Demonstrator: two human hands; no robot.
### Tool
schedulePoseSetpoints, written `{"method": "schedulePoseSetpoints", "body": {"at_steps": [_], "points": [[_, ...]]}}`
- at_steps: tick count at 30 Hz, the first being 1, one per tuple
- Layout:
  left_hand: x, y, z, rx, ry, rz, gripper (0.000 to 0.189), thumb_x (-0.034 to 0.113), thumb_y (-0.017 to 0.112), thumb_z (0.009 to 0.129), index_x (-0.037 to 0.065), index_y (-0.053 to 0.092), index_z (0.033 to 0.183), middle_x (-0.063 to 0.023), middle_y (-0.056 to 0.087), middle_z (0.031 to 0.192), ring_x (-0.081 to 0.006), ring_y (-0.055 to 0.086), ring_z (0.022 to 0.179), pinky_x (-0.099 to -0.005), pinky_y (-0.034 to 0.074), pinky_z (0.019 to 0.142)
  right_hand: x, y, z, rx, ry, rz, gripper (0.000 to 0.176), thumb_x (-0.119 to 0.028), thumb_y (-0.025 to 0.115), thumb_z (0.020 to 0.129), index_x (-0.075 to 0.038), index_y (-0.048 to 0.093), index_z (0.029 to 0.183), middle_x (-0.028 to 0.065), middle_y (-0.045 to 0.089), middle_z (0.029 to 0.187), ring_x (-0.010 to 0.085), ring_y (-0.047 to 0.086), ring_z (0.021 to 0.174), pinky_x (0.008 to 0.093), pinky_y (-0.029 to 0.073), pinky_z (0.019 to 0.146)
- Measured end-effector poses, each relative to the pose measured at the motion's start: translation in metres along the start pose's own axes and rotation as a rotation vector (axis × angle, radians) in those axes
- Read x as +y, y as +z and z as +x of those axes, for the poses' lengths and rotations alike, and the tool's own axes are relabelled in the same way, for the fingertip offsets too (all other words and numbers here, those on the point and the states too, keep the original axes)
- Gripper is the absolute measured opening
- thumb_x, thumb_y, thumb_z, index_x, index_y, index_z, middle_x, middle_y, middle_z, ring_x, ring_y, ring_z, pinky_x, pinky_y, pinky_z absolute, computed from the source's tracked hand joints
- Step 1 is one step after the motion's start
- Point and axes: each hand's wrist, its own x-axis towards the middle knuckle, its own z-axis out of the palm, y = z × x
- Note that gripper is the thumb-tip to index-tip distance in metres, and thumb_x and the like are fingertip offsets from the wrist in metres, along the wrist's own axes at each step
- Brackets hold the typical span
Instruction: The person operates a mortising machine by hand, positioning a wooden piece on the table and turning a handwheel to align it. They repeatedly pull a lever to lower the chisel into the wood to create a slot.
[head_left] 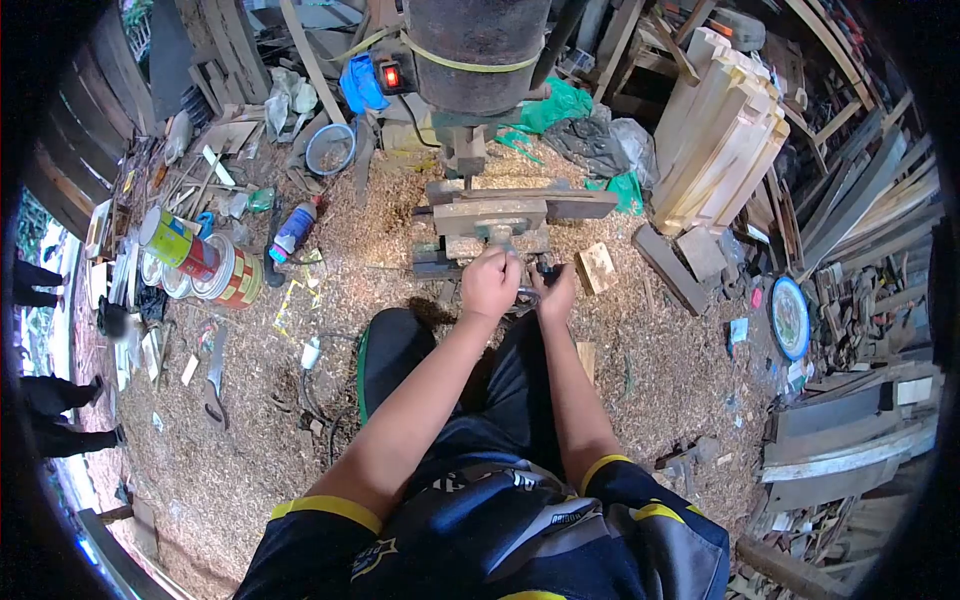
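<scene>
**Both hands tucked in at the clamp, wood sitting by the bit**

So this is the head cam, the only view I've got. My left hand [491, 284] is balled up tight just in front of a grey metal screw [499, 240]; my knuckles hide whatever is inside, so I can't tell what it's gripping. My right hand [556, 291] is right beside it, fingers curled snugly round a dark handle [548, 271], with a bit of curved metal [527, 296] showing between the two. I reckon they're that close because the handle sits low and central, so I can reach straight in.

The wooden piece [490, 214] lies crosswise just beyond my hands, near the bit [467, 184], probably seated there so it can't twist. Behind it runs a longer, darker beam [578, 206]. Overhead there's a fat, drum-shaped motor [475, 40] with a yellow band [480, 67] round it, and a red switch [391, 76] glowing alongside.

Floor's all dry, flaky shavings [270, 460], plus a chunky block [598, 268] to my right and a stack of smooth, pale planks [715, 140] further off
</scene>
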Motion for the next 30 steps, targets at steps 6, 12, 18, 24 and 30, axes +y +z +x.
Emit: {"method": "schedulePoseSetpoints", "body": {"at_steps": [6, 12, 18, 24, 30], "points": [[0.004, -0.002, 0.0, 0.004, 0.0, 0.003, 0.03, 0.015, 0.058, 0.101, -0.003, 0.065, 0.078, -0.0218, 0.066, 0.087, -0.045, 0.066, 0.077, -0.0497, 0.053, 0.07, 0.019, -0.001, 0.019, -0.385, 0.89, 1.289, 0.045, -0.029, 0.085, 0.093, -0.003, 0.057, 0.116, 0.0172, 0.071, 0.1, 0.0243, 0.069, 0.08, 0.0405, 0.057, 0.075], [-0.001, 0.001, 0.0, 0.027, 0.038, -0.01, 0.029, 0.016, 0.058, 0.101, -0.003, 0.064, 0.079, -0.0227, 0.065, 0.085, -0.0453, 0.065, 0.076, -0.0504, 0.053, 0.07, -0.003, 0.007, 0.002, 0.09, -0.116, -0.176, 0.044, -0.022, 0.091, 0.086, -0.006, 0.052, 0.098, 0.0119, 0.064, 0.079, 0.0236, 0.065, 0.071, 0.0416, 0.053, 0.065], [0.0, 0.0, 0.0, 0.014, -0.001, 0.039, 0.029, 0.016, 0.058, 0.1, -0.003, 0.064, 0.079, -0.0226, 0.065, 0.084, -0.0451, 0.065, 0.076, -0.0501, 0.053, 0.07, -0.031, 0.005, -0.01, 0.066, 0.193, 0.424, 0.043, -0.024, 0.085, 0.091, -0.007, 0.048, 0.103, 0.0097, 0.061, 0.082, 0.0207, 0.063, 0.072, 0.0377, 0.054, 0.066], [0.001, 0.001, -0.001, -0.001, -0.015, 0.015, 0.029, 0.016, 0.057, 0.101, -0.003, 0.065, 0.08, -0.0215, 0.066, 0.086, -0.045, 0.066, 0.077, -0.0493, 0.053, 0.07, 0.017, 0.012, 0.015, -0.173, 0.675, 0.925, 0.032, -0.03, 0.071, 0.106, -0.004, 0.054, 0.113, 0.0147, 0.067, 0.102, 0.0274, 0.072, 0.087, 0.0462, 0.067, 0.081], [0.001, 0.001, -0.002, 0.02, -0.002, -0.011, 0.029, 0.018, 0.058, 0.1, 0.0, 0.07, 0.081, -0.0197, 0.069, 0.088, -0.0436, 0.068, 0.076, -0.0495, 0.055, 0.071, 0.019, 0.016, 0.009, 0.044, 0.117, 0.207, 0.052, -0.032, 0.09, 0.086, 0.003, 0.058, 0.106, 0.0199, 0.066, 0.083, 0.036, 0.067, 0.079, 0.0474, 0.053, 0.078]]}}
